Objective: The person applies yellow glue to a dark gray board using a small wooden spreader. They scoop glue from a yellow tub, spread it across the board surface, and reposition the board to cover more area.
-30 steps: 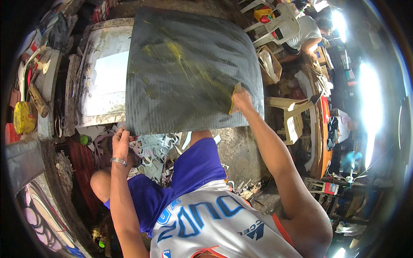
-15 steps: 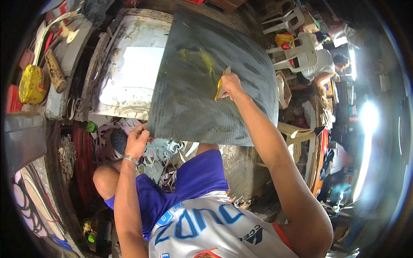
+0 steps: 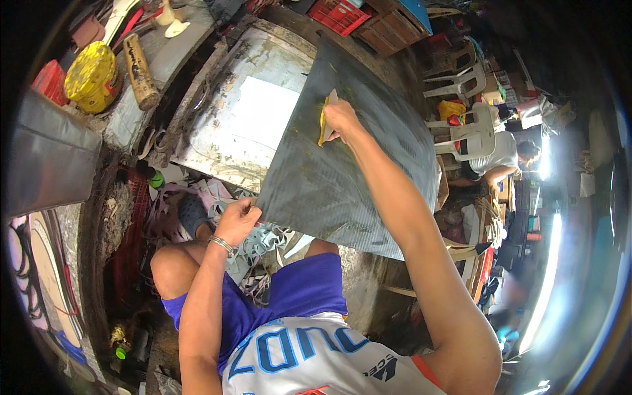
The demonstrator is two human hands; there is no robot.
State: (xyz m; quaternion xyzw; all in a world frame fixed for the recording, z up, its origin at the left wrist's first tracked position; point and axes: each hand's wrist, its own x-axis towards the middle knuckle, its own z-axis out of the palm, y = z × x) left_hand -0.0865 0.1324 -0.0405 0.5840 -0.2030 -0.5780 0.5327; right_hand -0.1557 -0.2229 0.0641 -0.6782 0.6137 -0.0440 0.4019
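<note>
A large black ribbed sheet [image 3: 316, 187] lies across the work surface in front of me, with faint yellow smears on it. My right hand [image 3: 343, 120] grips a thin flat spreader [image 3: 325, 125] whose edge is coated yellow, and holds it against the sheet's far left part. At the sheet's near left corner, my left hand [image 3: 238, 220] is closed, its thumb and fingers pinching the edge. Left of the sheet, a white rectangular piece [image 3: 263, 118] rests on a stained pale board [image 3: 220, 158].
A yellow-smeared tub [image 3: 92, 76] and a wooden stick [image 3: 140, 72] sit on the left bench. Light scraps [image 3: 253, 249] litter the floor below the sheet. White plastic chairs [image 3: 469, 137] and another person [image 3: 497, 153] are at the right. A red crate [image 3: 339, 16] stands at the back.
My right hand has moved the spreader toward the sheet's left side. The bright yellow streaks there have thinned to faint smears. My left hand keeps the corner. The whole view has turned somewhat.
</note>
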